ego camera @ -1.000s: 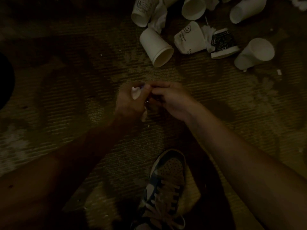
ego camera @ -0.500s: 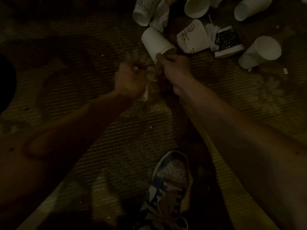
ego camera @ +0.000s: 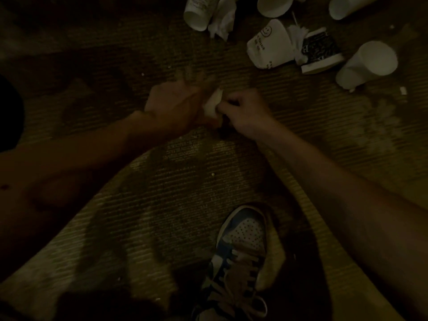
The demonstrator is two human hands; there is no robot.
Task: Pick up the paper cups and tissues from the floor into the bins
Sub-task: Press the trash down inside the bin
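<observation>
The hands meet at centre, over the carpeted floor (ego camera: 162, 193). The right hand (ego camera: 240, 110) pinches a small white scrap (ego camera: 213, 104), cup or tissue unclear, which touches the blurred left hand (ego camera: 173, 105); I cannot tell that hand's grip. Paper cups (ego camera: 269, 46) and tissues (ego camera: 222, 23) lie at 1 o'clock, a sneaker (ego camera: 243, 246) at 6.

Floor: carpet (ego camera: 185, 205) fills the whole view, olive-brown, with fine ribbed lines running across it.
Pattern: paler patches and darker bands alternate over the carpet.
Light: dim, with heavy shadows, darkest along the bottom and upper left.
Specks: small pale crumbs (ego camera: 212, 174) scattered on the carpet.
Left edge: a black rounded shape (ego camera: 9, 112), too dark to identify.
</observation>
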